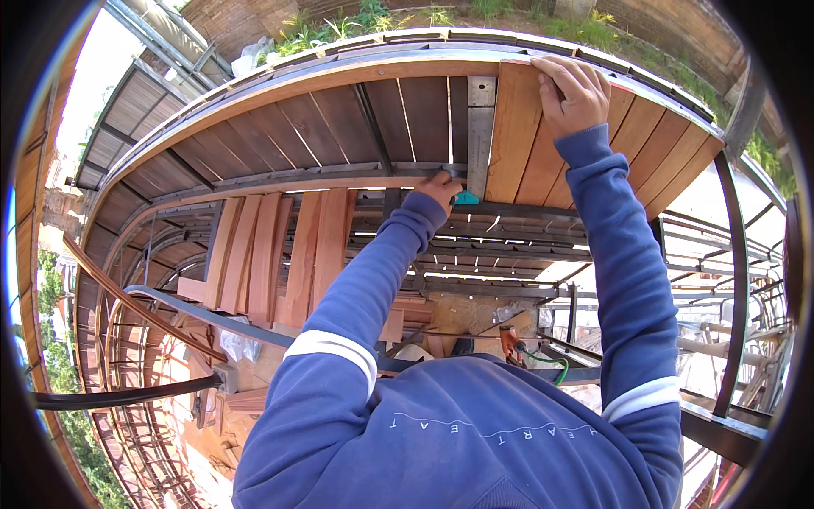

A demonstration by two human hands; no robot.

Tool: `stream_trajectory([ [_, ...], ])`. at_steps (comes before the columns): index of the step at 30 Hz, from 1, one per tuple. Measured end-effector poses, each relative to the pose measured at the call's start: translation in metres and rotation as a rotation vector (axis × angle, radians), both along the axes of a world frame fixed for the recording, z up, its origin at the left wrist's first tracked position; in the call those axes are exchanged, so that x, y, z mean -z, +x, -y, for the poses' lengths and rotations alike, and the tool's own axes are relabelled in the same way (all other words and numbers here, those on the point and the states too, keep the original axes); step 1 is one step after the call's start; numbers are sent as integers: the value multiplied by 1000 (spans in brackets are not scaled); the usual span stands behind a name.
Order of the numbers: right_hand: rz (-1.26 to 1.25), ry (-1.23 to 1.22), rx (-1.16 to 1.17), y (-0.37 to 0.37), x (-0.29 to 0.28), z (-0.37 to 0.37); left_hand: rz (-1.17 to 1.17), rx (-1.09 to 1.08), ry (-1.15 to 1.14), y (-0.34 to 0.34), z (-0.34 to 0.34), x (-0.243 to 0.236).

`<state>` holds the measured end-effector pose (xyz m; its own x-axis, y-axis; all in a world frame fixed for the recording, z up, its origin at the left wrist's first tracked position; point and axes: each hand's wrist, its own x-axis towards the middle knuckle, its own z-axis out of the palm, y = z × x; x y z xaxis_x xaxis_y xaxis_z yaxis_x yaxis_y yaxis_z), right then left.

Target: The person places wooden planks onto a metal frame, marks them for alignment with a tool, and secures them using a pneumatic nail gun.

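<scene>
My right hand (pixel 574 95) is at the far end of a row of reddish-brown wooden boards (pixel 515 140), its fingers bent over the end edge and its thumb on the board's face. My left hand (pixel 437 192) is lower down by the inner rail (pixel 339 181), fingers curled round a teal object (pixel 466 198) that it mostly covers. Directly right of this hand, a grey metal strip (pixel 479 140) runs along the leftmost board's side, with a small hole near its far end. What the left fingertips touch is hidden.
Loose planks (pixel 314 246) lean across the frame at left. A curved metal rail (pixel 212 318) passes in front of them. An orange tool (pixel 511 343) with a green hose (pixel 555 365) lies below my arms. Dark steel posts (pixel 731 280) stand at right; plants (pixel 356 25) grow beyond the far edge.
</scene>
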<state>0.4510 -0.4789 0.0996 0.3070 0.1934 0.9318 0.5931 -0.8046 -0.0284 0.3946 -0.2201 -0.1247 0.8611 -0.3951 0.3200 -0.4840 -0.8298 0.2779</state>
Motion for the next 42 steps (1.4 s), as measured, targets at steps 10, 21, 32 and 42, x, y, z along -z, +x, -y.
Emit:
stream_trajectory([
  [10,-7,-21,7,-3,-1,0,42,14,-10,1,-1,3],
  [21,1,-30,23,-1,1,2,-57,13,52,1,0,-2],
  [32,18,-13,19,-1,1,1,-23,-19,-15,1,3,-3],
  [42,21,-7,17,-2,3,0,-95,-66,-34,0,5,-4],
])
